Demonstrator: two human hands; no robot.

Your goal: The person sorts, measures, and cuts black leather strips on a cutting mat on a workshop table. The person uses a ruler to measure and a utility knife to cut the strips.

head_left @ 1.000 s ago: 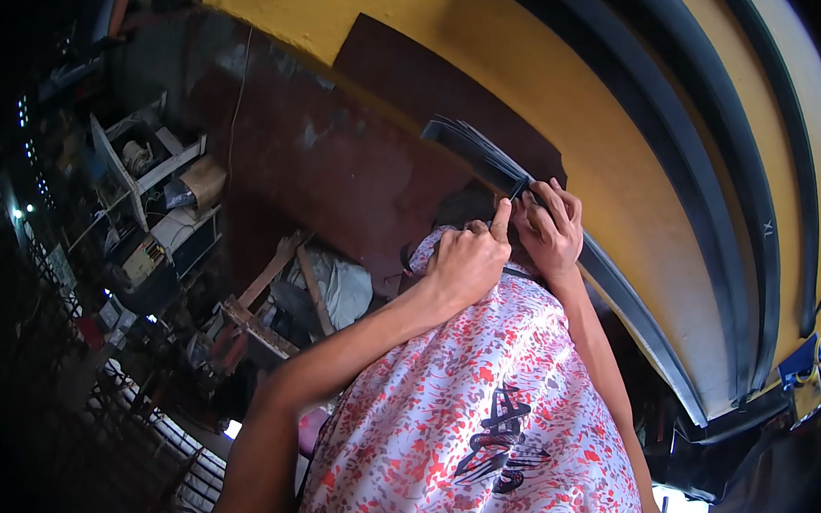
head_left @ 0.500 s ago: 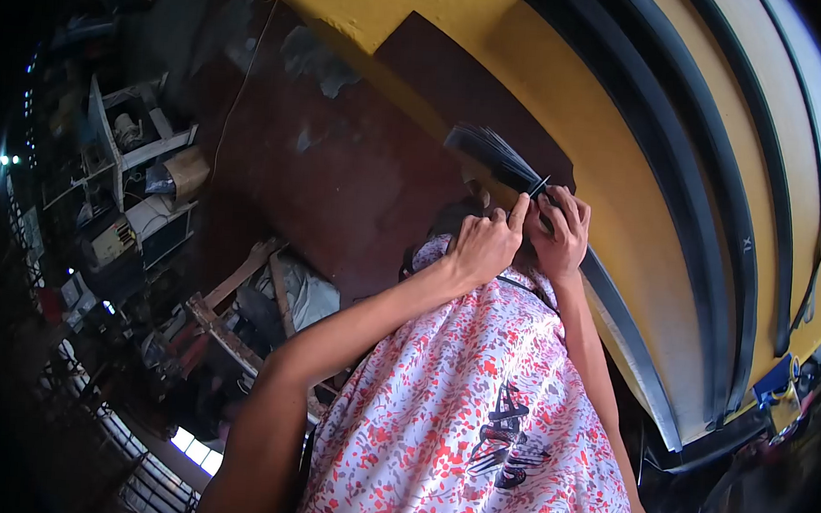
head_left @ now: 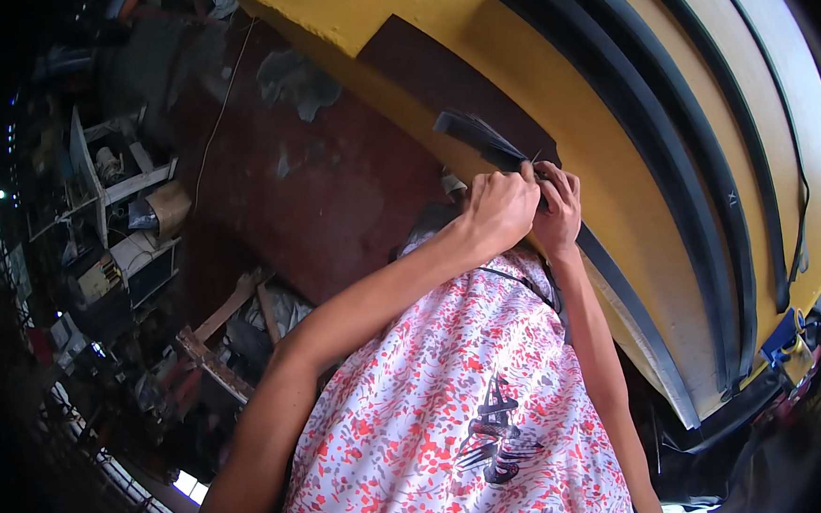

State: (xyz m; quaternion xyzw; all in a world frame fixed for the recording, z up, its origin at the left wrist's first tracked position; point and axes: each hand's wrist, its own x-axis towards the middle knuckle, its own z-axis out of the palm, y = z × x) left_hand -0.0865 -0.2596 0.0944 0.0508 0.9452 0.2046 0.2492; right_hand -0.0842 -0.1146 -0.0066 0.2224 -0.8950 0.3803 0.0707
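A bundle of thin dark strips [head_left: 479,137] sticks out away from me past my fingertips, fanned at its far end. My left hand [head_left: 503,210] is closed, its fingers curled and pinched against the near end of the bundle. Beside it, my right hand [head_left: 560,209] has its fingers bent around that same end. Between the two hands a short thin piece [head_left: 536,157] pokes up; I cannot make out whether it is a tie or one of the strips. The near end of the bundle is hidden by my fingers.
To the right a yellow table [head_left: 613,165] carries long black strips [head_left: 661,150] laid in curves. A dark brown sheet [head_left: 459,76] lies near its edge. On the left, over the red floor [head_left: 340,186], stand a wooden frame [head_left: 133,178] and clutter.
My left index finger, stretched out before, is now curled in with the others. The hands and bundle appear slightly farther up and left, and the whole view has shifted a little.
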